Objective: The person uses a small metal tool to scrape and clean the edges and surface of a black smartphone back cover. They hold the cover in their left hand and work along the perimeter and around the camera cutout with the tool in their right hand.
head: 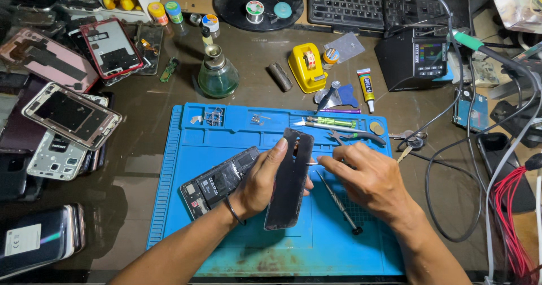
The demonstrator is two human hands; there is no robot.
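Panel (289,183): tilted above mat (169,206) centre.
Left hand (261,180): fingers wrapped round panel.
Right hand (367,177): fingertips pinch tweezers (312,163) at panel's edge.

A dark, glossy phone back panel (289,180) stands tilted on its long edge over the blue mat, near a small metal tool (312,163) at its right edge.

Two hands (265,180) (367,177), one dark phone panel (289,189), one opened phone (217,180), one screwdriver (339,203).

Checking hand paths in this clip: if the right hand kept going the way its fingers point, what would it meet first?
The right hand points left; it would likely first meet the dark phone panel held upright by the left hand.
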